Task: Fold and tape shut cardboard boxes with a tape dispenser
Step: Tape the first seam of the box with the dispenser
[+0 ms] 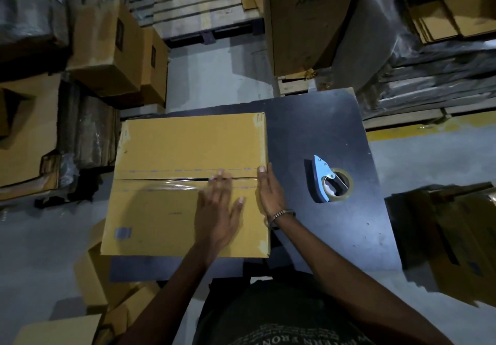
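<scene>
While the cardboard box is sat on the left part of the dark desk, its two top flaps are folded shut and a strip of clear tape is laid along the middle seam. Left hand is pressed flat on the lid near the seam, fingers straight and spread, nothing grasped. Right hand is laid against the box's right edge, fingers straight, thumb tip resting on top by the seam, so no grip is closed on anything. A bracelet is worn on the right wrist. Tape dispenser, blue-handled with a clear roll, is left lying on the desk to the right, well apart from both hands.
</scene>
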A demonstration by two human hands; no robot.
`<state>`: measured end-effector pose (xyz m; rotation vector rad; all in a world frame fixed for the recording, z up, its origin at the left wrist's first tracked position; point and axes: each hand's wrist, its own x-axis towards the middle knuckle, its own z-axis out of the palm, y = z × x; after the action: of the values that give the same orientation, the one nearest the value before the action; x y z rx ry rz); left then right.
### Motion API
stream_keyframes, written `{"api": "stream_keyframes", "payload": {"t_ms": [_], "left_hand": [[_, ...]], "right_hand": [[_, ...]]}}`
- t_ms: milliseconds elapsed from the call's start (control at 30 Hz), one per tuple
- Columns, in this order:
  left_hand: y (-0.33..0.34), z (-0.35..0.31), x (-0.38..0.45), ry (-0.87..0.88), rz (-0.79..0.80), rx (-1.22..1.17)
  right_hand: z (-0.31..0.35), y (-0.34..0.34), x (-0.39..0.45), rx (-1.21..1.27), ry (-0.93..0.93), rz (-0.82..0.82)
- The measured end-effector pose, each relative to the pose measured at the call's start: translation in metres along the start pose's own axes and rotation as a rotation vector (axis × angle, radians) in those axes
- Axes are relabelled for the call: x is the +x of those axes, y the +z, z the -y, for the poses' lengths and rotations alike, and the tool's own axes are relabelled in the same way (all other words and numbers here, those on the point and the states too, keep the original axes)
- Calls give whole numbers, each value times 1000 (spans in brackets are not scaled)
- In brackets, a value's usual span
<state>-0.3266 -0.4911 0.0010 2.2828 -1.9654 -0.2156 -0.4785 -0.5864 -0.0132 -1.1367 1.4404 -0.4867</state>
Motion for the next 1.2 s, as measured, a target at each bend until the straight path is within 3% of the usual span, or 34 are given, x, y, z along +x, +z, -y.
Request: {"api": "stream_keyframes", "payload": {"t_ms": [67, 100, 133, 233, 300, 467, 600, 633, 733, 767, 1000, 1200], "left_hand": [[-5, 20, -3, -216, -12, 30], [-7, 24, -3, -245, -13, 35], [-7, 24, -2, -194, -4, 24], [-6, 13, -1, 246, 50, 36], [-6, 15, 0, 330, 68, 109], [-12, 62, -2, 5, 46, 92], [-19, 87, 5, -218, 41, 158], [-21, 83, 7, -184, 56, 177], [-19, 75, 8, 270, 142, 200], [-21, 81, 9, 344, 166, 180], [-31, 199, 15, -189, 72, 95], [-51, 242, 28, -381, 12, -41]], "right_hand": [[5, 7, -2, -112, -37, -114], [9, 14, -5, -156, -54, -173], [16, 20, -9, -192, -69, -214], [27, 38, -20, -287, -111, -272], [26, 40, -20, -348, -99, -297], [23, 41, -20, -421, -97, -309], [31, 59, -22, -756, -213, -482], [34, 69, -23, -821, -232, -473], [34, 97, -28, -950, -207, -427], [31, 101, -28, -979, -192, -430], [27, 101, -23, -1061, -149, -453], [26, 103, -23, -1086, -145, -490]]}}
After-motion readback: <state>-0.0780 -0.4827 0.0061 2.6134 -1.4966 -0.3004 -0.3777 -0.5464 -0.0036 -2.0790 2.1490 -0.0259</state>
